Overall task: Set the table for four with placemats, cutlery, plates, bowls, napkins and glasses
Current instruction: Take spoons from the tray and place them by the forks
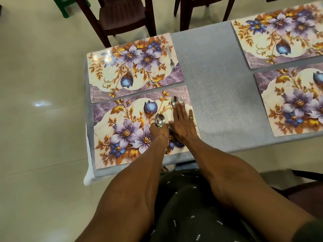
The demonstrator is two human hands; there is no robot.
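Placemats are covering the table [215, 81], four of them, all with the same purple-and-gold flower print. One placemat [139, 131] is lying at the near left corner, a second placemat [132, 65] is sitting just beyond it at the far left corner, and the two are almost touching along their long edges. A third placemat [283, 34] is lying toward the far right, and a fourth placemat [295, 100] is sitting nearer on the right, running out of view. A bare grey strip of table is separating the left pair from the right pair.

The person's left hand [158, 131] is curling around a bundle of spoons [160, 120], their bowls sticking up out of the fist, above the near left placemat. The right hand [182, 124] is resting flat with straight fingers on the right part of that same placemat, pressing on a spoon [173, 101] and a fork [181, 100] whose heads are showing just past the fingertips. A ring [191, 117] is sitting on one finger of this hand.

Another fork [171, 58] is lying along the right edge of the far left placemat, tines pointing toward the person.

Dark wooden chairs [120, 14] are standing beyond the far edge of the table on a pale tiled floor [40, 102].
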